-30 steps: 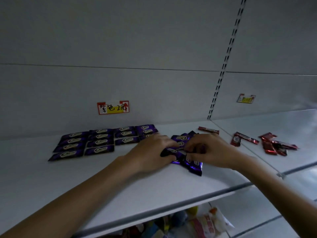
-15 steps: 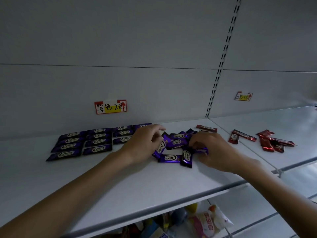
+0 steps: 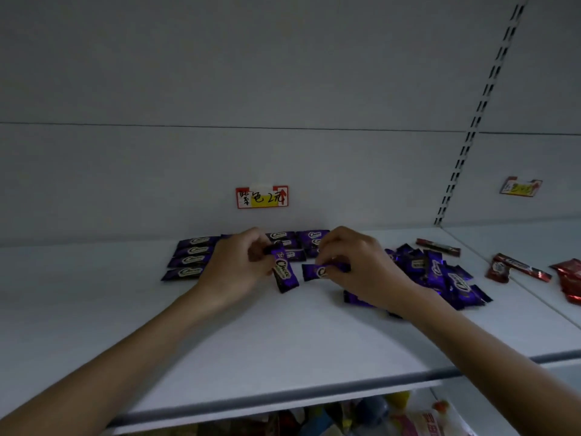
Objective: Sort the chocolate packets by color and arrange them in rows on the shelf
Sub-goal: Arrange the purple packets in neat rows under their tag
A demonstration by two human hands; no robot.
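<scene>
Purple chocolate packets (image 3: 191,259) lie flat in tidy rows at the rear left of the white shelf (image 3: 283,347), lettering up. The rows continue behind both hands along the back panel. A red, yellow and white price label (image 3: 262,197) with handwritten characters is fixed to the panel above them.

The left hand (image 3: 237,267) is at the right end of the front rows. Its grip is closed on one held purple packet (image 3: 284,272), pinched at the upper end. The packet hangs nearly upright. Contact between its lower end and the shelf cannot be determined.

Just beside it, the right hand (image 3: 355,267) has its grip pinched on a second purple packet (image 3: 316,272). This packet is roughly level, and its left end projects from the fingertips. The two gripped packets are close together and do not touch.

To the right of the right hand is a loose heap of purple packets (image 3: 440,275), overlapping at mixed angles and partly hidden by the right wrist.

Beyond the heap, one long red packet (image 3: 438,247) lies near the back of the shelf. Further red packets (image 3: 515,267) are scattered by the seam with the adjoining shelf section. A slotted upright (image 3: 481,111) rises above that seam, and a second label (image 3: 520,186) is on the panel to its right.
</scene>
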